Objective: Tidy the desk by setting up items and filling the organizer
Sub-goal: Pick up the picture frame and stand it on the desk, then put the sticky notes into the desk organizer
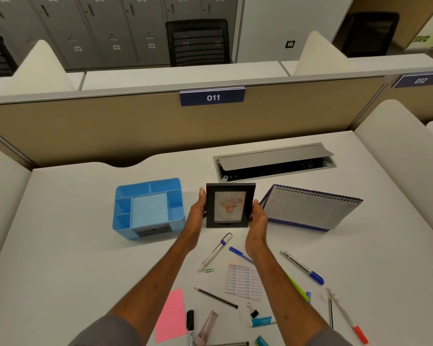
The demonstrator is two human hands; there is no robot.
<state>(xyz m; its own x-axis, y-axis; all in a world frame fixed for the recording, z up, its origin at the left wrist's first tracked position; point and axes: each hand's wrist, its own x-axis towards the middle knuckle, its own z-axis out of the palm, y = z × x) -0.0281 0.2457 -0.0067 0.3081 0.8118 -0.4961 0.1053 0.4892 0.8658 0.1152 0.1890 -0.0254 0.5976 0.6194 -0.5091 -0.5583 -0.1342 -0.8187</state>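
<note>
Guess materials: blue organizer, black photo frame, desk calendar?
Blue organizer: likely moulded plastic, smooth semi-gloss, thin uniform walls with rounded corners. Black photo frame, held between left hand and right hand: matte black, flat wide border; wood, MDF or plastic, can't tell. Desk calendar: paper sheets on a wire spiral binding, standing as a tent on what looks like a card base.

A beige partition (110, 126) stands behind the desk and carries a blue "011" label (212, 97). Beyond the partition, a black mesh chair (198, 41) faces a row of grey lockers (98, 28). A second label (420, 80) reads "012".
</note>
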